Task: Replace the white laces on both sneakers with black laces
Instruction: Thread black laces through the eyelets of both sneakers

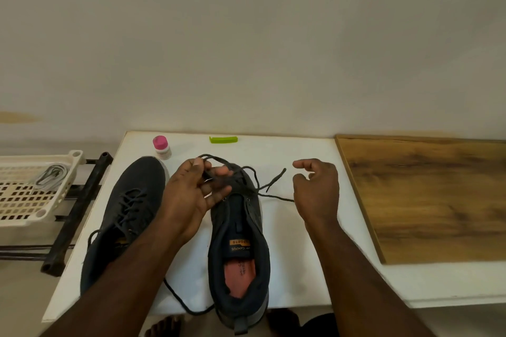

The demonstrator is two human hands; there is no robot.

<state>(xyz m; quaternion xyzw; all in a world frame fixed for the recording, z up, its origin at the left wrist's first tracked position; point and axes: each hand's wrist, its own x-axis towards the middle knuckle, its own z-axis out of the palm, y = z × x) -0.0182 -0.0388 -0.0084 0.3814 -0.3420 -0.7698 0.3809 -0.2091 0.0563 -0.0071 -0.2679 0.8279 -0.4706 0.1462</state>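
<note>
At the far left, off my surface point(301, 268), a cream basket point(16, 200) holds a coil of white laces point(52, 176). Next along, the left sneaker point(128, 216) lies on the surface with black lacing through its eyelets, so I judge that shoe done or nearly so. A pink-capped bottle point(162, 147) and a green clip point(223, 139) sit near the back edge.

My left hand point(195, 190) is over the forepart of the right sneaker point(239, 249), thumb and fingers pinching a loop of the black lace point(254, 172). The sneaker's long axis runs away from me, toe far, heel near. Only the lowest eyelets appear threaded; the upper ones look bare.

From that shoe the lace's free end point(278, 176) trails rightward, its tip lying between my two hands. My right hand point(317, 189) is loosely curled and holds nothing, just beside the tip and nearer to it than the left. A wooden board point(438, 194) lies at the far right.

Judgement: the right hand should take that tip.
</note>
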